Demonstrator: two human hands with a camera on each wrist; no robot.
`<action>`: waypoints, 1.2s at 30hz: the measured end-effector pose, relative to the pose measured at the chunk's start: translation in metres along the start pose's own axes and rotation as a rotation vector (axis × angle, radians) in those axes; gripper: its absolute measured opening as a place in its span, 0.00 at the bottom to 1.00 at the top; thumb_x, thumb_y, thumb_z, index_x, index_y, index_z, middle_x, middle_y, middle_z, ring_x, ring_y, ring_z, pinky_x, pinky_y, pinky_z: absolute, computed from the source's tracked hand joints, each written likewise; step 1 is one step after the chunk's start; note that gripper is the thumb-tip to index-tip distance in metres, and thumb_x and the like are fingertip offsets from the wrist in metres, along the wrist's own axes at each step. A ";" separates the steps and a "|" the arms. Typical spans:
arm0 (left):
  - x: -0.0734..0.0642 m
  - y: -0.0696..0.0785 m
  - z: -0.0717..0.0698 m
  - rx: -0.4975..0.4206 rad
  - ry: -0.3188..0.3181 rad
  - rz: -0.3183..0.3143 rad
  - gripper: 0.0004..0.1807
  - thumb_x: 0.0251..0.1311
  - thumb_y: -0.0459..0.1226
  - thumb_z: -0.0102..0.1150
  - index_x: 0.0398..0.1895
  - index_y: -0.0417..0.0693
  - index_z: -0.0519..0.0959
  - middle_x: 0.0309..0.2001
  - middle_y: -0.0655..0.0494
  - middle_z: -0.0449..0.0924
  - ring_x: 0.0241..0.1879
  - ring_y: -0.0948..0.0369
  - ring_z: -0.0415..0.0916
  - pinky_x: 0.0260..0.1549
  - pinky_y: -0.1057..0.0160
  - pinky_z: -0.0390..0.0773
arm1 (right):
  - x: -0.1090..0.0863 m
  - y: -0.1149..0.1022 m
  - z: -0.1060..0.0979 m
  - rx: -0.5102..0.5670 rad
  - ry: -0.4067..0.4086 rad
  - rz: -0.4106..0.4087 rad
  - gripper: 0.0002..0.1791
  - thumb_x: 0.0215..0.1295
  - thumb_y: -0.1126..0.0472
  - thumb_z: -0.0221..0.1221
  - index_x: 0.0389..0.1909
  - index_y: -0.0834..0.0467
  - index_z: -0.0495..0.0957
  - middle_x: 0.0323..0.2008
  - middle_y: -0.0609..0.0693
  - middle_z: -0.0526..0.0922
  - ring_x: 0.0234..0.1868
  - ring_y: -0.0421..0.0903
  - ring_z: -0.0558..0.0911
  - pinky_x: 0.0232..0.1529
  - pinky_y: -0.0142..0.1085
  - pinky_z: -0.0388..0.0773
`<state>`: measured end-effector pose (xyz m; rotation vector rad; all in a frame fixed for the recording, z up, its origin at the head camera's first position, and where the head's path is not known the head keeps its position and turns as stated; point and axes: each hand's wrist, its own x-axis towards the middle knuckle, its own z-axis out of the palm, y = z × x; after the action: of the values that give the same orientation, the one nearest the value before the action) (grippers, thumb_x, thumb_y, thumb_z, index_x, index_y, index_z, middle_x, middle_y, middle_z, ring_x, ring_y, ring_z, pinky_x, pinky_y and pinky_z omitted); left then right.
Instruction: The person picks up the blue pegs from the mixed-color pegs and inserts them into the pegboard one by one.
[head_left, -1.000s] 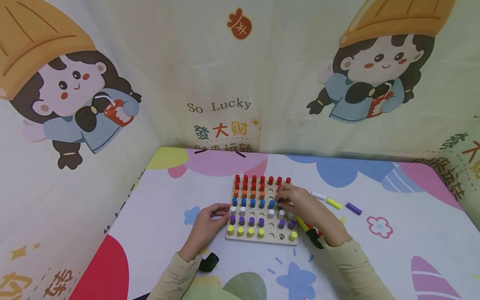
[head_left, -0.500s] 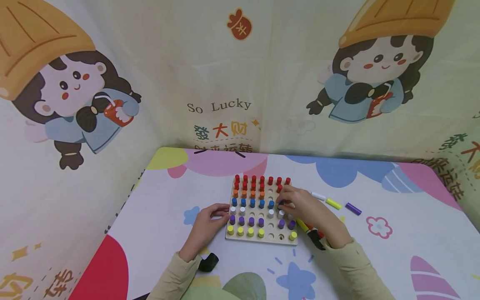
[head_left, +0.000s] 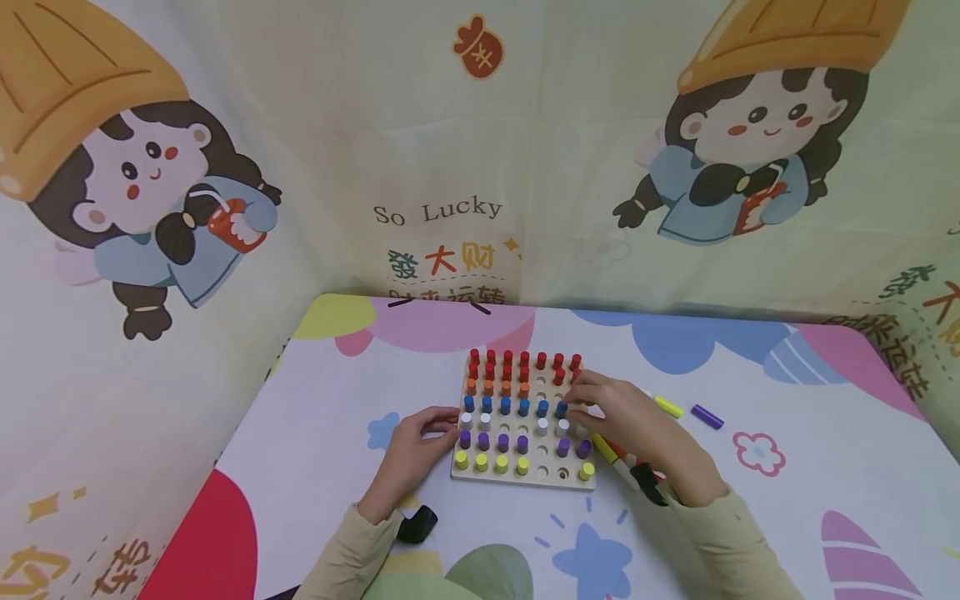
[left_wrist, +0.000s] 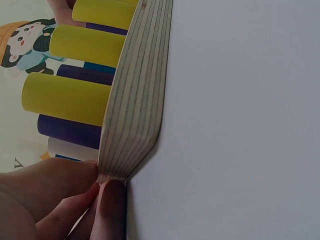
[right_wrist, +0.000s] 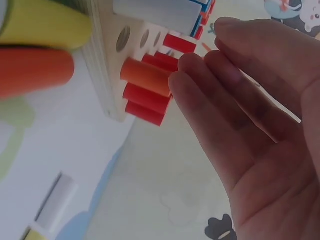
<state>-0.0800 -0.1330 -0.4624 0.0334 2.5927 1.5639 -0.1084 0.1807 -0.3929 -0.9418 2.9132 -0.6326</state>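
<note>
A wooden pegboard (head_left: pixel 517 478) carries rows of red, orange, blue, white, purple and yellow pegs, with several holes bare. My left hand (head_left: pixel 415 446) grips its left edge, and in the left wrist view the thumb (left_wrist: pixel 55 180) lies along the top side with fingers against the edge below. My right hand (head_left: pixel 618 412) hovers over the board's right side, fingers slightly bent and nothing between them. A blue peg (head_left: pixel 562 409) stands just left of its fingertips. In the right wrist view, those fingertips are right at the end of an orange peg (right_wrist: pixel 147 76).
Loose yellow (head_left: pixel 668 407) and purple (head_left: pixel 707 417) pegs lie right of the board, and a white peg (right_wrist: pixel 55 200) shows in the right wrist view. Another yellow peg (head_left: pixel 604 447) lies close against the board's right side, partly under my right wrist. A printed curtain (head_left: pixel 337 167) hangs behind.
My right hand has drawn back to the right from the blue peg, which now shows standing in its row. The left hand has stayed at the board's edge.
</note>
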 end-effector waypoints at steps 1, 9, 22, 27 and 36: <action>0.000 0.000 0.000 0.001 0.001 0.001 0.16 0.63 0.36 0.65 0.54 0.49 0.82 0.46 0.57 0.84 0.45 0.62 0.81 0.46 0.63 0.83 | -0.001 0.001 -0.001 -0.001 0.001 0.003 0.12 0.57 0.61 0.71 0.42 0.56 0.86 0.39 0.46 0.82 0.39 0.43 0.83 0.44 0.37 0.85; 0.000 0.000 0.000 0.005 0.001 -0.002 0.16 0.63 0.37 0.65 0.54 0.49 0.82 0.46 0.58 0.84 0.45 0.62 0.81 0.46 0.64 0.83 | -0.016 0.009 -0.003 -0.007 -0.008 0.036 0.11 0.58 0.61 0.70 0.42 0.54 0.85 0.40 0.45 0.82 0.39 0.41 0.83 0.42 0.36 0.85; -0.001 0.000 0.000 0.010 0.002 -0.006 0.16 0.63 0.37 0.65 0.54 0.49 0.82 0.48 0.57 0.84 0.45 0.61 0.81 0.47 0.63 0.83 | -0.035 0.021 -0.008 0.007 -0.020 0.061 0.10 0.56 0.64 0.71 0.39 0.54 0.85 0.39 0.45 0.82 0.37 0.42 0.83 0.40 0.37 0.85; -0.001 0.001 0.001 0.011 0.007 -0.006 0.16 0.63 0.37 0.65 0.54 0.49 0.82 0.47 0.57 0.84 0.45 0.62 0.81 0.46 0.63 0.83 | -0.041 0.026 -0.011 0.001 -0.028 0.074 0.09 0.56 0.64 0.71 0.39 0.54 0.85 0.38 0.44 0.82 0.36 0.40 0.82 0.39 0.36 0.85; 0.000 0.002 0.001 -0.002 0.010 -0.013 0.16 0.63 0.37 0.65 0.53 0.49 0.82 0.47 0.57 0.84 0.45 0.62 0.81 0.45 0.63 0.83 | -0.050 0.033 -0.014 -0.012 -0.063 0.093 0.08 0.56 0.63 0.71 0.37 0.53 0.85 0.38 0.44 0.83 0.35 0.40 0.82 0.37 0.36 0.85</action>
<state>-0.0799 -0.1311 -0.4616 0.0090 2.5935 1.5670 -0.0878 0.2387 -0.3984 -0.8058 2.8883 -0.5710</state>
